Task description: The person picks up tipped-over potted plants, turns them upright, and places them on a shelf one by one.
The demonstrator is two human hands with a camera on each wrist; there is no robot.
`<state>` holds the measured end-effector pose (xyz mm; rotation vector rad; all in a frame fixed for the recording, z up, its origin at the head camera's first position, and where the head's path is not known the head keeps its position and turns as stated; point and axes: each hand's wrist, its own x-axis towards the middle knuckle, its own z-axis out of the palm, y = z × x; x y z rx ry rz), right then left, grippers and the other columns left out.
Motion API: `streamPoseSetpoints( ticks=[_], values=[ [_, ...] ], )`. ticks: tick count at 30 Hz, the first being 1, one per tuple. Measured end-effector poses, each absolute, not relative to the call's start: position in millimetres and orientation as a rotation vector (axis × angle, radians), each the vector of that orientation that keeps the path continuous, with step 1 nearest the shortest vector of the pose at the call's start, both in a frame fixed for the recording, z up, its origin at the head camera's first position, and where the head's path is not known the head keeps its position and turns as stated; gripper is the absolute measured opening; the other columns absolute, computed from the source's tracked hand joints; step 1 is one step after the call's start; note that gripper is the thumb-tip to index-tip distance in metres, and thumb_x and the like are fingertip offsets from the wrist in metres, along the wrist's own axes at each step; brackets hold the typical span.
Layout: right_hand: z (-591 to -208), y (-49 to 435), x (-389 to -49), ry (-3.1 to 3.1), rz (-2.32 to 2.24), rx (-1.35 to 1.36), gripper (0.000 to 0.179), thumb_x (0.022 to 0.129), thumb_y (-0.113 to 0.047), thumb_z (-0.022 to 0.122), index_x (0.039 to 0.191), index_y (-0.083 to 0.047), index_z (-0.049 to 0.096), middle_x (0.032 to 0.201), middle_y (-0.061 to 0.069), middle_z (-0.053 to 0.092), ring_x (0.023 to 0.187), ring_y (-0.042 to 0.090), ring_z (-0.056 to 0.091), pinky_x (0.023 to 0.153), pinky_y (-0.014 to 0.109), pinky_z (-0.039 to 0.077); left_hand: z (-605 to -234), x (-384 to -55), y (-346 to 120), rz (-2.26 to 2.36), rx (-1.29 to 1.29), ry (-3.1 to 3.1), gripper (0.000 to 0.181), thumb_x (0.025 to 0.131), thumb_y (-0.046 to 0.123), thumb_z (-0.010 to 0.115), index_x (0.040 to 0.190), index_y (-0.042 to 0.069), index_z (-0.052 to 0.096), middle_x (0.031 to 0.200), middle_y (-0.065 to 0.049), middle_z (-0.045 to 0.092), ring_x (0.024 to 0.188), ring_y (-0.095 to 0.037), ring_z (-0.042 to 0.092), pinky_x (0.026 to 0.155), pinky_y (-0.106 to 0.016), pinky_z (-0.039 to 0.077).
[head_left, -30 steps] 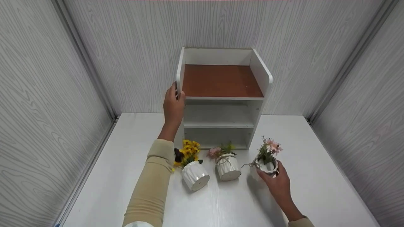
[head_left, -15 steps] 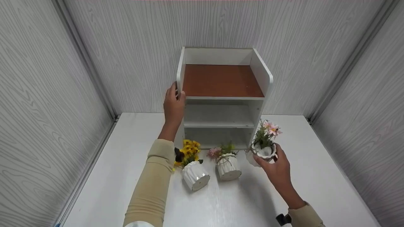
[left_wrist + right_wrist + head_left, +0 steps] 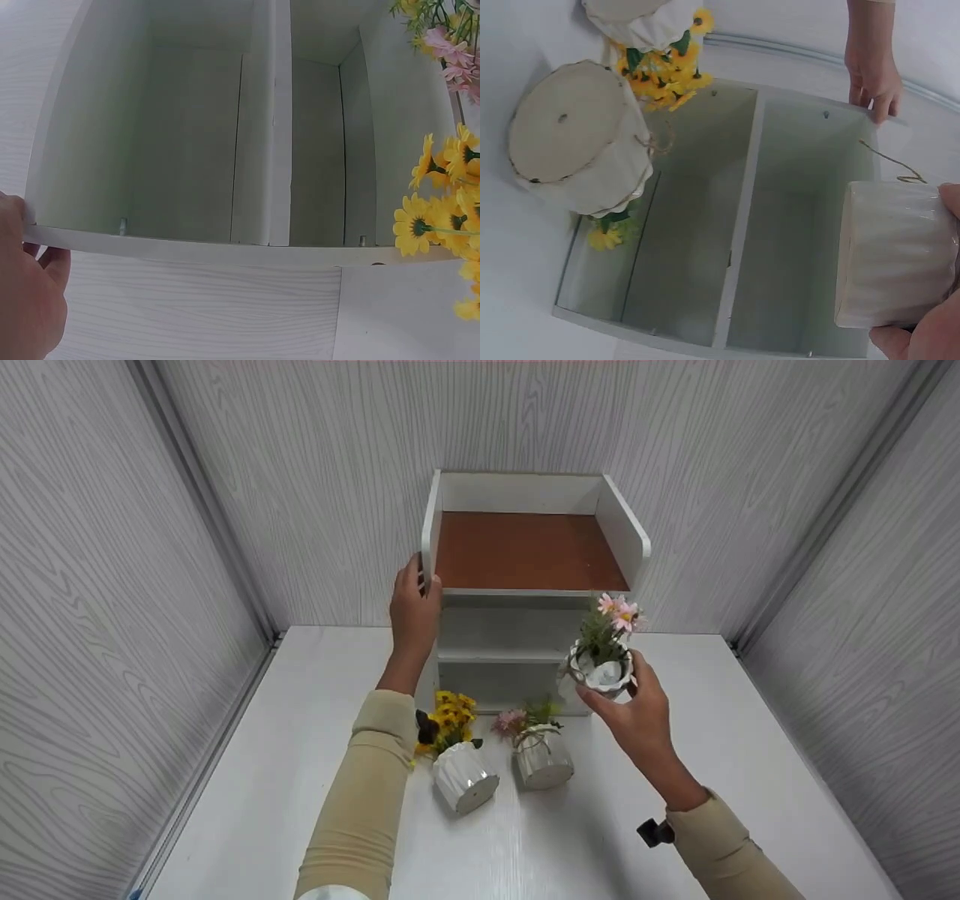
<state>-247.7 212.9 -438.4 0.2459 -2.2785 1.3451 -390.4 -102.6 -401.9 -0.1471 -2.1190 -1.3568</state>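
White pot (image 3: 892, 255) with pink flowers (image 3: 621, 615) sat roughly upright in the right hand (image 3: 637, 712), in front of the shelf unit (image 3: 532, 551). Unit was white, brown-topped, upright; left hand (image 3: 415, 619) gripped its left panel.

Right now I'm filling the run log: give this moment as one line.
left hand: grips shelf unit at side; right hand: holds pink-flowered pot above table; yellow-flowered pot, second pink-flowered pot: lying on table
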Motion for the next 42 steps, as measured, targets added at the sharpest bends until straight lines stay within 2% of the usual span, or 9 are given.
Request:
streamPoseSetpoints(
  ticks=[7, 15, 21, 30, 37, 42],
  values=[
    [-414.9, 194.3, -265.3, -2.237, 1.34, 0.295, 0.091, 0.08, -0.035, 0.086, 0.151, -0.003, 0.04, 0.143, 0.016, 0.05, 0.133, 0.03, 0.05, 0.109, 0.051, 0.044, -399.7, -389.7, -99.5, -1.361, -0.145, -2.123, 0.051, 0.106, 0.025, 0.051, 0.153, 0.009, 0.04, 0.142, -0.011, 0.053, 0.131, -0.024, 0.056, 0.105, -0.038, 0.05],
    [-396.5, 167.9, -285.7, -2.189, 1.286, 0.39, 0.087, 0.079, -0.035, 0.087, 0.148, -0.004, 0.044, 0.136, 0.013, 0.055, 0.127, 0.026, 0.055, 0.104, 0.047, 0.048, -400.6, -391.5, -98.2, -1.379, -0.139, -2.134, 0.052, 0.106, 0.025, 0.051, 0.154, 0.01, 0.039, 0.142, -0.011, 0.052, 0.13, -0.024, 0.056, 0.104, -0.038, 0.05],
    [-382.0, 150.1, -299.9, -2.166, 1.292, 0.438, 0.085, 0.08, -0.034, 0.086, 0.147, -0.003, 0.044, 0.136, 0.013, 0.055, 0.127, 0.023, 0.055, 0.105, 0.043, 0.048, -401.5, -390.6, -101.4, -1.398, -0.148, -2.126, 0.051, 0.106, 0.027, 0.05, 0.154, 0.01, 0.039, 0.143, -0.01, 0.051, 0.132, -0.024, 0.055, 0.105, -0.037, 0.05],
    [-358.7, 131.1, -328.8, -2.155, 1.24, 0.439, 0.085, 0.08, -0.046, 0.084, 0.146, -0.008, 0.046, 0.135, 0.009, 0.056, 0.124, 0.02, 0.055, 0.101, 0.04, 0.049, -401.4, -391.8, -100.3, -1.436, -0.12, -2.134, 0.053, 0.106, 0.029, 0.047, 0.155, 0.011, 0.038, 0.144, -0.01, 0.049, 0.135, -0.024, 0.052, 0.106, -0.04, 0.048],
    [-350.3, 120.8, -350.2, -2.214, 1.241, 0.365, 0.085, 0.079, -0.046, 0.084, 0.145, -0.01, 0.047, 0.135, 0.007, 0.057, 0.123, 0.018, 0.055, 0.102, 0.038, 0.048, -401.7, -393.9, -97.5, -1.433, -0.118, -2.149, 0.052, 0.106, 0.028, 0.048, 0.154, 0.01, 0.039, 0.141, -0.011, 0.051, 0.133, -0.026, 0.054, 0.105, -0.042, 0.049],
    [-344.2, 109.8, -361.0, -2.258, 1.219, 0.349, 0.085, 0.079, -0.044, 0.086, 0.146, -0.009, 0.046, 0.135, 0.008, 0.057, 0.124, 0.02, 0.055, 0.103, 0.04, 0.047, -401.4, -393.9, -97.8, -1.378, -0.127, -2.15, 0.052, 0.107, 0.026, 0.048, 0.154, 0.007, 0.039, 0.139, -0.014, 0.052, 0.131, -0.027, 0.055, 0.105, -0.041, 0.049]
  ],
)
